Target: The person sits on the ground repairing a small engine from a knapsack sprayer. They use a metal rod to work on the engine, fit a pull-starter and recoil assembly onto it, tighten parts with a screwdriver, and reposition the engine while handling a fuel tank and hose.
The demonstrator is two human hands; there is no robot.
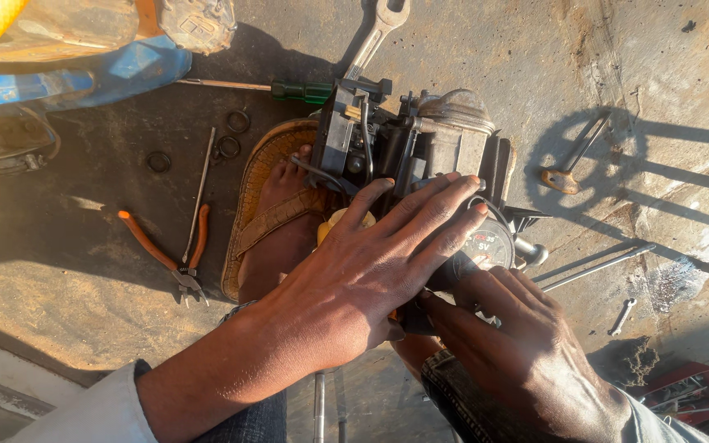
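Note:
A grimy metal carburettor-like engine part with black hoses and brackets rests above my sandalled foot. My left hand lies flat across its lower side, fingers spread and pressing on it. My right hand grips the part's underside near a round black cap; its fingertips are hidden beneath the part. A yellow piece peeks out under my left fingers.
On the concrete floor lie orange-handled pliers, a green-handled screwdriver, a spanner, rubber rings, a wooden-handled tool, a thin rod and a red toolbox. A blue and yellow object sits top left.

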